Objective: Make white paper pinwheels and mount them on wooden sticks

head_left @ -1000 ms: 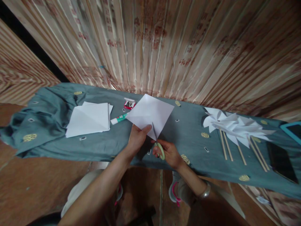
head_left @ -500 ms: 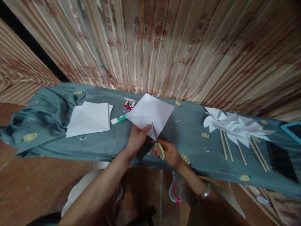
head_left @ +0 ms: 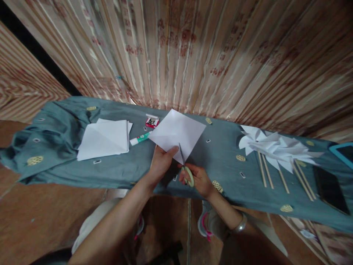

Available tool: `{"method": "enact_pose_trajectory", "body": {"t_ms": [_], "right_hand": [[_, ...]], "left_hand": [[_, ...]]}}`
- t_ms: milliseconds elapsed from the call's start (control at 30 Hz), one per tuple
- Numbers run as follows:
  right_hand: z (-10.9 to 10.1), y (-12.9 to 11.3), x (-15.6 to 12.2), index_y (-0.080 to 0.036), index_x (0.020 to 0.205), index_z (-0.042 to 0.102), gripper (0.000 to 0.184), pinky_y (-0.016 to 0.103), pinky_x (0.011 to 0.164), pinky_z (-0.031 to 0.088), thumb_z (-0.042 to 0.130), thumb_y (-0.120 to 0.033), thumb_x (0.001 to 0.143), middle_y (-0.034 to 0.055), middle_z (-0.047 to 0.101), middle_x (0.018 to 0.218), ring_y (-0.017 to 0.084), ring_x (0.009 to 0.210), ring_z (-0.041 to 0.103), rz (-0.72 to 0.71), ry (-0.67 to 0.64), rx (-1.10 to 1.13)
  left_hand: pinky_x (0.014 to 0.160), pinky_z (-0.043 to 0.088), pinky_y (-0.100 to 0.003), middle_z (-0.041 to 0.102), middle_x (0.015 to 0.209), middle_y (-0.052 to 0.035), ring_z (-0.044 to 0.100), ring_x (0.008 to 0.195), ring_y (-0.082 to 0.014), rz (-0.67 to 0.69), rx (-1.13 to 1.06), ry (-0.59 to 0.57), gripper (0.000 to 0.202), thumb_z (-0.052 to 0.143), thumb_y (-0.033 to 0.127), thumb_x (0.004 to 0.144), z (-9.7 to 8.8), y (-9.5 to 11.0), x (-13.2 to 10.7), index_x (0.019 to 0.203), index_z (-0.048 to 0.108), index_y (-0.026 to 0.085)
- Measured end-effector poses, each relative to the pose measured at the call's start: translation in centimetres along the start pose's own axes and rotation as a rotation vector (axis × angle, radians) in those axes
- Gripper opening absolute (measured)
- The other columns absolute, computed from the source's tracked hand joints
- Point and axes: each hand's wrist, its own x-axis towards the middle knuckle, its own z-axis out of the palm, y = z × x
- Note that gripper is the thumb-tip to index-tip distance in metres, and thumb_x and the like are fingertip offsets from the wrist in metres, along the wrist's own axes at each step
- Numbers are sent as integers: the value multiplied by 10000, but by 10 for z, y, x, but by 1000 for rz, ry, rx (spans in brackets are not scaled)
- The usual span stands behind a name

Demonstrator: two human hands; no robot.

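My left hand (head_left: pixel 161 163) pinches the near corner of a white square sheet of paper (head_left: pixel 178 133), held tilted above the blue-grey cloth (head_left: pixel 124 169). My right hand (head_left: pixel 197 178) grips green-handled scissors (head_left: pixel 185 167). Their blades point up into the sheet's lower corner, next to my left thumb. The paper hides the blade tips.
A stack of white sheets (head_left: pixel 106 139) lies to the left, with a glue stick (head_left: pixel 139 138) and a small red box (head_left: pixel 152 122) beside it. Several paper pinwheels on wooden sticks (head_left: pixel 275 152) lie at the right, then a dark phone (head_left: pixel 329 189) and a teal tablet (head_left: pixel 343 152). A curtain hangs behind.
The sheet has risen very slightly and the scissors have edged a little further into its corner. Both hands stay almost where they were.
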Motion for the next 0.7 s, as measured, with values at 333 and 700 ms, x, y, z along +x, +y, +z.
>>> {"method": "enact_pose_trajectory", "body": {"t_ms": [333, 700], "right_hand": [[-1, -6, -1, -169, 703, 635, 438, 219, 484, 384, 700, -601, 672, -6, 612, 593, 90, 511, 510, -49, -10, -85], [0, -6, 0, -167, 714, 650, 465, 213, 471, 387, 738, -612, 612, -14, 606, 578, 84, 492, 506, -26, 12, -53]], "left_hand": [[498, 432, -285, 582, 517, 4, 548, 482, -163, -95, -36, -42, 138, 680, 293, 635, 8, 11, -8, 655, 597, 184], [488, 433, -293, 587, 513, 0, 541, 464, -164, -86, -27, -41, 137, 677, 297, 630, 7, 10, -8, 654, 590, 194]]}}
